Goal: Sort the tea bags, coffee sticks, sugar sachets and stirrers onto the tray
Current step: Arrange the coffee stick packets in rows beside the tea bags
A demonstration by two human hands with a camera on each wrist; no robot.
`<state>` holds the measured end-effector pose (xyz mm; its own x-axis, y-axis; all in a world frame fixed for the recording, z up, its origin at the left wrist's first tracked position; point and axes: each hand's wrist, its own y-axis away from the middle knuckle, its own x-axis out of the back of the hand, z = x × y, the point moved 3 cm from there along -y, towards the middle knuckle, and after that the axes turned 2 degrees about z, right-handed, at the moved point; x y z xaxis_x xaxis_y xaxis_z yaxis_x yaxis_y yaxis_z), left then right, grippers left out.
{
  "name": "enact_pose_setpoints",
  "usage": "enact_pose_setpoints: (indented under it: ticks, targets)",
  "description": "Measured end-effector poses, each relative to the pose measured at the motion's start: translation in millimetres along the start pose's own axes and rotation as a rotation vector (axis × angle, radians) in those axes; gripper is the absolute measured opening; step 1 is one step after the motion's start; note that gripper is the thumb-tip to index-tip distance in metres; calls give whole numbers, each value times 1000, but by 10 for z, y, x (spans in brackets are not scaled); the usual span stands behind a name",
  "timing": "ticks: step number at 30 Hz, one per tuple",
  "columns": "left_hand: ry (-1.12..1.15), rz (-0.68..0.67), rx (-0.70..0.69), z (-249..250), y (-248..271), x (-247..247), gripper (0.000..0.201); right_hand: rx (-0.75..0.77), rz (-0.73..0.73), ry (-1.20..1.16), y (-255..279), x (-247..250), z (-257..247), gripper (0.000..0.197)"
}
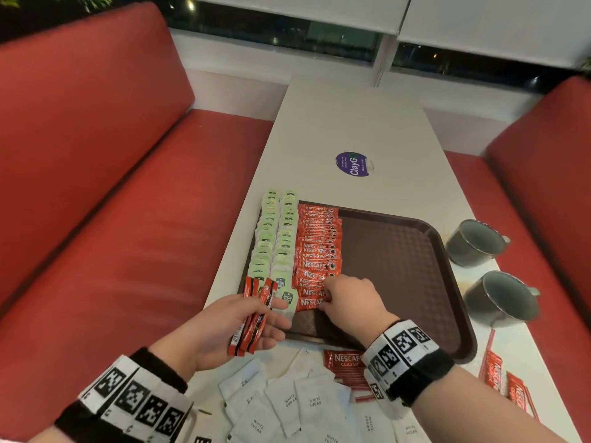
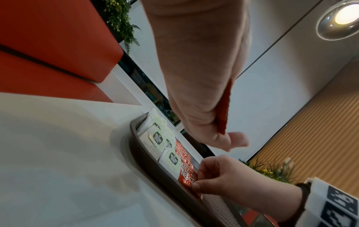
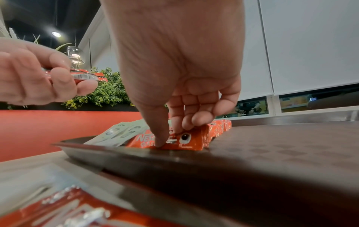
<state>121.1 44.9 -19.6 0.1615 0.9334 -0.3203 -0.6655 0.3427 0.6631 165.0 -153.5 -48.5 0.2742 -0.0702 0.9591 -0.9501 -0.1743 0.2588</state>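
Several thin red foil coffee sticks (image 1: 252,318) pinched in left hand (image 1: 224,327), right hand (image 1: 348,302) fingertips clamped on nearest red coffee stick (image 3: 170,141) on brown plastic tray (image 1: 415,251): prob. light, slick, crinkly, best held by edges/ends.

The right half of the tray (image 1: 399,251) floor is bare, so a hand can pass there. Tea bags (image 1: 275,238) and coffee sticks (image 1: 318,251) fill its left part. Two mugs (image 1: 476,243) stand just beside the right rim. Sugar sachets (image 1: 287,401) cover the near counter (image 1: 351,123).
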Motion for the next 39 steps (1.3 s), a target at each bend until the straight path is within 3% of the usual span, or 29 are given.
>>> enact_pose_setpoints:
  ticks: [17,19,21,23,25,27,29,36,39]
  targets:
    - [21,-100,68,-7,-37,-59,30,-15,16,-68,83,50,-75,17]
    - [-7,-99,61,1,-25,-93,27,-40,63,-231,118,121,-72,15]
    - [-105,-95,38,-1,-23,-138,25,-35,108,-597,192,219,-109,11]
    - [-326,-80,-27,7,-11,-220,28,-7,72,-940,304,315,-215,4]
    - [-550,-66,-133,25,13,-310,16,-11,0,-1114,423,361,-287,2]
    - [-650,-71,-245,45,48,-377,9,-43,-22,-1194,511,375,-267,12]
    - [-652,-107,-314,74,107,-412,15,-69,9,-1255,589,406,-174,22]
    - [-635,-76,-345,137,357,-417,15,16,196,-1313,986,604,19,18]
    - [-728,9,-439,151,465,-476,17,40,245,-1283,1142,655,25,19]
